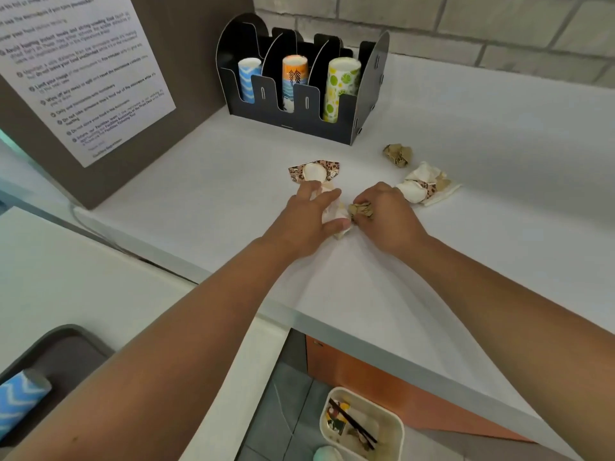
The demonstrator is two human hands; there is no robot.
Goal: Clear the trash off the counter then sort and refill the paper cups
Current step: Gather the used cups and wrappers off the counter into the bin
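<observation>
My left hand [311, 216] lies on a crumpled white napkin [336, 217] in the middle of the white counter [499, 134], fingers curled around it. My right hand [387, 214] pinches a small brown paper ball [361, 209] beside it. A crushed leopard-print cup [314, 171] lies just beyond my left hand. Another brown paper wad [397, 155] and a heap of crushed cup and napkin [426, 188] lie to the right. The black cup holder [299, 108] at the back holds a blue wave stack [249, 78], an orange tree stack [294, 81] and a lime stack [341, 88].
A beige trash bin [396, 424] with scraps stands on the floor below the counter edge. A grey tray [60, 357] at lower left carries a blue wave cup stack [20, 397]. A brown panel with a printed notice [83, 71] rises at left. Brick wall behind.
</observation>
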